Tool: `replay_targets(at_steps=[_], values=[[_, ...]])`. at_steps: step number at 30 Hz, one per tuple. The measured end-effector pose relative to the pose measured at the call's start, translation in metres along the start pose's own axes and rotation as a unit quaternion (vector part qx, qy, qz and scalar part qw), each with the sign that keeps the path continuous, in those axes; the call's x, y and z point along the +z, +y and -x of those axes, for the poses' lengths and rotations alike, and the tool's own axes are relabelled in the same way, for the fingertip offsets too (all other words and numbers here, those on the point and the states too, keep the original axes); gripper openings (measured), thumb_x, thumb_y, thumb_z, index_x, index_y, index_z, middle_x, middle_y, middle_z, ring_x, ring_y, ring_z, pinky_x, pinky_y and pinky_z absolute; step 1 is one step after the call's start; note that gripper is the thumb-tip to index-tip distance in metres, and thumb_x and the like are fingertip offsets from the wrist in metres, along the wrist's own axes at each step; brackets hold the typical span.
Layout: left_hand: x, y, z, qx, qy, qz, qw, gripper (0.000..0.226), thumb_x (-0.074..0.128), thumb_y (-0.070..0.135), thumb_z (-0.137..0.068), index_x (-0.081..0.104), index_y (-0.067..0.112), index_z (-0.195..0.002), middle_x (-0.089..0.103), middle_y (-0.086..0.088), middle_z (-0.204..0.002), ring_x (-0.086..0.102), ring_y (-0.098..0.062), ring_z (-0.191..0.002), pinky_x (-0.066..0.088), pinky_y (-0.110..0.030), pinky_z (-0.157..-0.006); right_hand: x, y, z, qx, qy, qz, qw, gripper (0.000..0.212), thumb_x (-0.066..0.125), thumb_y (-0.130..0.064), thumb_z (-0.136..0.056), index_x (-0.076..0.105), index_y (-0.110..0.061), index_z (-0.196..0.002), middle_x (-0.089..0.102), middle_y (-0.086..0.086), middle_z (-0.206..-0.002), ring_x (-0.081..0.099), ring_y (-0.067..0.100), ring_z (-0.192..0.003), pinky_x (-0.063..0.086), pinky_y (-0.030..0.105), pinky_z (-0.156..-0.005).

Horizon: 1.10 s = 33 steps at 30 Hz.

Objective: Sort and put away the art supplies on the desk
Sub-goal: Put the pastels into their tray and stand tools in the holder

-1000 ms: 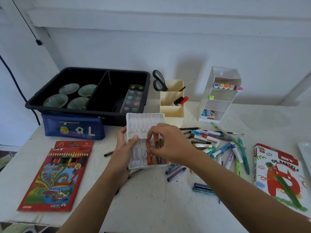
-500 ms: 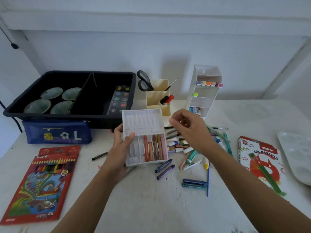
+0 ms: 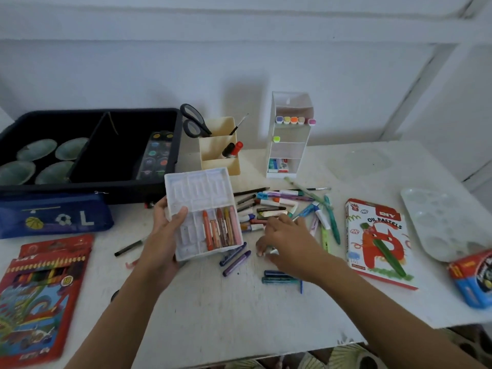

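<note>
Over on the left, our left hand grips the white tray by its edge, thumb clamped on top, steadying it so the empty slots face up for loading. Five pastels sit in its near-right slots. Our right hand is down among the loose pile, fingers curled over a pale stick; pinched or not, blur hides it.
</note>
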<state>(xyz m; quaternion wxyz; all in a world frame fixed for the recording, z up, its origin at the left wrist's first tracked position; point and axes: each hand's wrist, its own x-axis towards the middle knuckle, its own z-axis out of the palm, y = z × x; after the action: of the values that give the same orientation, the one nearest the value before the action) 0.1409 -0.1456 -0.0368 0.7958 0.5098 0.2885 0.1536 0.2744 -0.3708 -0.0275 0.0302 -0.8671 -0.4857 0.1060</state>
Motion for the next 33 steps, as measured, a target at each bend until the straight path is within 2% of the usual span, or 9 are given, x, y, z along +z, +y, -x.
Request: replay_targets(at_steps=[4,8,11,14,18,22,27,31,33], values=[[-0.007,0.005,0.000,0.021,0.025,0.002,0.999,0.030,0.052,0.031,-0.104,0.051,0.054,-0.123,0.071,0.009,-0.119,0.075,-0.020,-0.100,0.063,-0.045,-0.066,0.012,0.000,0.001,-0.011,0.053,0.005,0.999,0.023,0.061,-0.034,-0.095,0.063,-0.038,-0.118,0.052,-0.005,-0.124,0.038,0.020,-0.122,0.033,0.044,-0.096],[-0.012,0.009,0.003,0.031,0.037,0.002,0.999,0.035,0.052,0.029,-0.105,0.047,0.046,-0.134,0.068,0.004,-0.127,0.074,-0.022,-0.105,0.063,-0.046,-0.071,0.019,0.002,-0.002,-0.024,0.068,-0.011,0.997,0.020,0.060,-0.035,-0.094,0.055,-0.036,-0.113,0.051,-0.009,-0.129,0.039,0.017,-0.122,0.034,0.044,-0.100],[-0.013,0.010,0.007,0.029,0.039,0.001,0.999,0.041,0.051,0.028,-0.105,0.041,0.040,-0.143,0.065,0.001,-0.133,0.073,-0.023,-0.107,0.063,-0.046,-0.072,0.019,0.003,-0.006,-0.038,0.064,-0.031,0.997,0.018,0.062,-0.033,-0.093,0.054,-0.037,-0.108,0.058,-0.015,-0.119,0.045,0.012,-0.111,0.038,0.045,-0.099],[-0.014,0.010,0.010,0.028,0.041,0.004,0.999,0.043,0.051,0.028,-0.105,0.039,0.038,-0.145,0.063,0.000,-0.135,0.072,-0.025,-0.109,0.063,-0.046,-0.073,0.018,0.004,-0.011,-0.030,0.045,-0.102,0.993,0.022,0.067,-0.025,-0.091,0.057,-0.037,-0.107,0.060,-0.016,-0.111,0.049,0.009,-0.106,0.041,0.042,-0.097],[-0.019,0.010,0.013,0.027,0.043,0.005,0.999,0.045,0.052,0.029,-0.105,0.039,0.040,-0.146,0.064,0.000,-0.135,0.072,-0.024,-0.110,0.063,-0.047,-0.076,0.012,0.007,-0.017,-0.013,0.080,-0.226,0.971,0.015,0.072,-0.017,-0.088,0.071,-0.024,-0.101,0.064,-0.013,-0.095,0.056,0.005,-0.087,0.052,0.033,-0.082],[-0.025,0.010,0.015,0.030,0.046,0.002,0.998,0.043,0.053,0.031,-0.104,0.041,0.041,-0.144,0.065,-0.001,-0.134,0.071,-0.025,-0.111,0.062,-0.049,-0.079,-0.003,0.002,-0.024,0.024,0.143,-0.388,0.910,0.007,0.074,-0.020,-0.089,0.070,-0.020,-0.094,0.071,-0.009,-0.090,0.066,0.008,-0.084,0.056,0.025,-0.079],[-0.026,0.010,0.019,0.027,0.047,0.004,0.999,0.041,0.054,0.032,-0.103,0.043,0.040,-0.142,0.067,-0.001,-0.131,0.072,-0.025,-0.110,0.063,-0.048,-0.077,-0.026,-0.019,-0.032,0.045,0.153,-0.638,0.753,0.010,0.064,-0.015,-0.097,0.065,-0.005,-0.097,0.075,0.011,-0.090,0.074,0.029,-0.085,0.061,0.034,-0.078],[-0.024,0.010,0.025,0.022,0.044,0.013,0.999,0.050,0.059,0.035,-0.095,0.042,0.040,-0.141,0.070,0.000,-0.125,0.073,-0.026,-0.106,0.063,-0.049,-0.075,-0.034,-0.041,-0.037,0.027,0.146,-0.673,0.725,0.015,0.057,-0.016,-0.100,0.065,-0.005,-0.104,0.076,0.011,-0.097,0.074,0.027,-0.091,0.060,0.030,-0.080],[-0.024,0.009,0.029,0.017,0.036,0.013,0.999,0.054,0.062,0.039,-0.088,0.043,0.043,-0.139,0.073,0.001,-0.120,0.075,-0.026,-0.103,0.063,-0.048,-0.071,-0.035,-0.051,-0.040,0.020,0.146,-0.658,0.738,0.015,0.058,-0.018,-0.099,0.066,-0.006,-0.105,0.075,0.007,-0.099,0.074,0.023,-0.093,0.060,0.033,-0.085]])
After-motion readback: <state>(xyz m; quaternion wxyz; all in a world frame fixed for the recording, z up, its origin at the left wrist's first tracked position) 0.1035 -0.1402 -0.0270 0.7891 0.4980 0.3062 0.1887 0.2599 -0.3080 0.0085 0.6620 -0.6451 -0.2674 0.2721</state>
